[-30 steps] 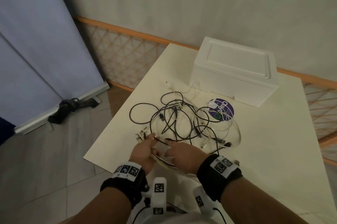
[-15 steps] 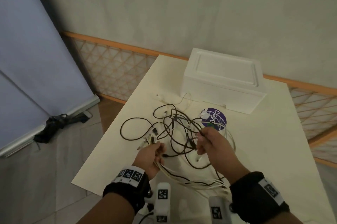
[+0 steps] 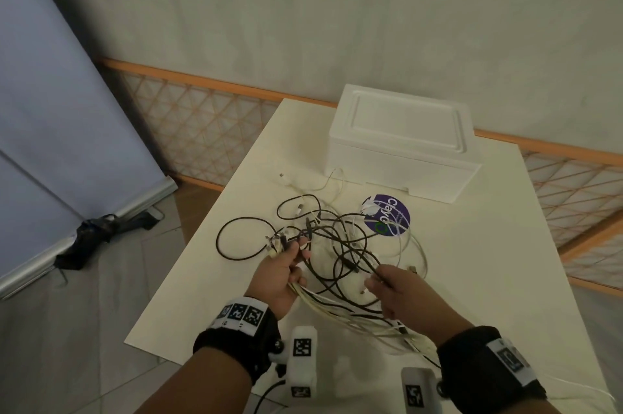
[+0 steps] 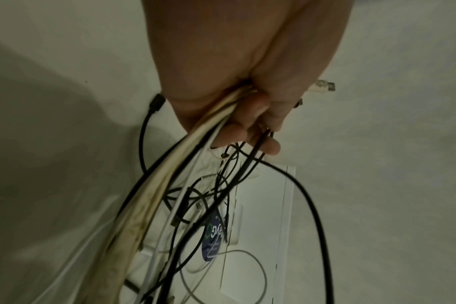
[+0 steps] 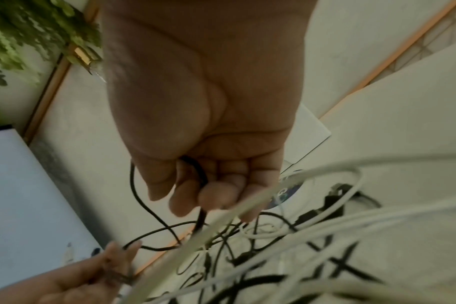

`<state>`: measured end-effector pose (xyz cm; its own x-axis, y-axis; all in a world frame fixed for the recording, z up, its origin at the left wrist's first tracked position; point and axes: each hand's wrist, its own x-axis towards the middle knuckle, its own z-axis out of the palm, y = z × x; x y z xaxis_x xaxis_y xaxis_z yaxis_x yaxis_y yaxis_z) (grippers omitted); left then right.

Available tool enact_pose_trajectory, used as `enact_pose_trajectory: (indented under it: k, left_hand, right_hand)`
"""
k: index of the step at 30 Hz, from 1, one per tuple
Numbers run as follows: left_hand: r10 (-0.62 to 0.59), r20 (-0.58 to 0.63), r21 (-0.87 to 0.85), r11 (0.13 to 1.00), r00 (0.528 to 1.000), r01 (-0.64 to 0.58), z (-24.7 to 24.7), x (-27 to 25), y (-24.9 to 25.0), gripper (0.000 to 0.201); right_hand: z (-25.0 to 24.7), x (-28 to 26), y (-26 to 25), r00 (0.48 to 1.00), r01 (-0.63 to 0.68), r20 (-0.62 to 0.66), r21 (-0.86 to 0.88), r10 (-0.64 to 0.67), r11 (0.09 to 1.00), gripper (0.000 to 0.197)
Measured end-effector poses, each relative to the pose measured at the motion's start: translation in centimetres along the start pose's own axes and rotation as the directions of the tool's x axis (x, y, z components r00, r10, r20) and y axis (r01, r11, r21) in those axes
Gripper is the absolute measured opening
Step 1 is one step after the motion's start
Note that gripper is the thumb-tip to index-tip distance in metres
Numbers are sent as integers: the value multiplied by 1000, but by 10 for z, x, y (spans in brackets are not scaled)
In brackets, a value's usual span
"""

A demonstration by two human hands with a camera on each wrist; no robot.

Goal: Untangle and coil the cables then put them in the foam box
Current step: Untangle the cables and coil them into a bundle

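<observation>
The left hand (image 3: 279, 275) is curled tight around a bundle of cables (image 3: 340, 251), white and black together, with their plug ends (image 3: 274, 241) poking out past the knuckles toward 11 o'clock. From the left wrist view, the fingers (image 4: 250, 115) wrap the cream and white strands against the palm, and black strands pass under the fingertips.

The right hand (image 3: 397, 288) sits at about 3 o'clock of the left one, well apart from it, and pinches 1 black cable (image 5: 201, 179) that runs between its thumb and curled fingers. The right wrist view is blurred, so which cable of the tangle this is cannot be told with any certainty.

The rest of the tangle lies on the white table (image 3: 472, 278) beyond both hands, toward 12 o'clock. A black loop (image 3: 236, 238) spreads out at 10 o'clock from the left hand. Thin white strands trail back from the left hand toward the near table edge, passing under the right wrist.

The foam box (image 3: 401, 143) stands at the far end of the table, at 1 o'clock from the hands, with its lid (image 3: 404, 120) on. A round purple sticker (image 3: 387, 216) lies flat on the table between the box and the tangle, and white strands cross over it.
</observation>
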<state>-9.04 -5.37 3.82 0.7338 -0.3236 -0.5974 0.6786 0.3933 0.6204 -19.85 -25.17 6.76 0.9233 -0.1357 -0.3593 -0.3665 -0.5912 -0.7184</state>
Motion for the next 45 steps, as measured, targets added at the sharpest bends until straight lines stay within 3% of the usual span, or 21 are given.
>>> enact_pose_trajectory:
  k: [3,7,9,13,16,19,22,29,34,39,41,43,45]
  left_hand:
    - [-10,-19,47,999,1000,11,-1,1,-3,22]
    - [-33,-9,131,991,999,34,2,-3,-8,16]
    - [-54,13,151,987,998,51,3,-6,-7,16]
    - [-80,28,197,978,996,73,4,-8,-7,17]
    - [-76,29,209,976,997,68,5,-10,-10,15]
    - [-80,75,236,970,994,60,11,-15,-12,14]
    - [-86,107,265,963,991,54,18,-19,-12,17]
    - [-107,119,152,984,987,88,31,-17,0,15]
    - [-184,110,197,967,977,160,47,-6,0,33]
    - [-143,-46,74,986,989,146,56,20,8,22]
    - [-91,-87,95,990,992,100,50,31,16,21]
    - [-79,-84,157,983,993,92,47,37,18,18]
    - [-78,-77,232,968,994,94,50,37,11,14]
  right_hand:
    - [-3,1,17,997,-73,-21,-182,70,981,29]
    - [-3,3,23,989,-139,4,-279,146,950,22]
    - [-3,2,20,993,-118,-11,-265,120,957,20]
    - [-3,1,12,985,-13,-170,-115,-6,993,44]
    - [-2,-1,-7,947,134,-277,-115,-162,984,33]
    - [4,1,-31,943,259,-131,-288,-306,922,13]
    - [18,8,-43,951,303,73,-403,-299,864,24]
    - [9,7,-37,917,388,117,-477,-380,789,10]
    - [-14,-14,-18,932,355,93,-430,-350,830,14]
    - [-32,-25,-7,913,407,219,-551,-345,728,34]
    - [-41,-28,6,934,352,188,-631,-304,691,41]
    - [-51,-29,17,975,220,127,-708,-185,671,49]
    - [-55,-27,19,995,97,48,-745,-91,660,42]
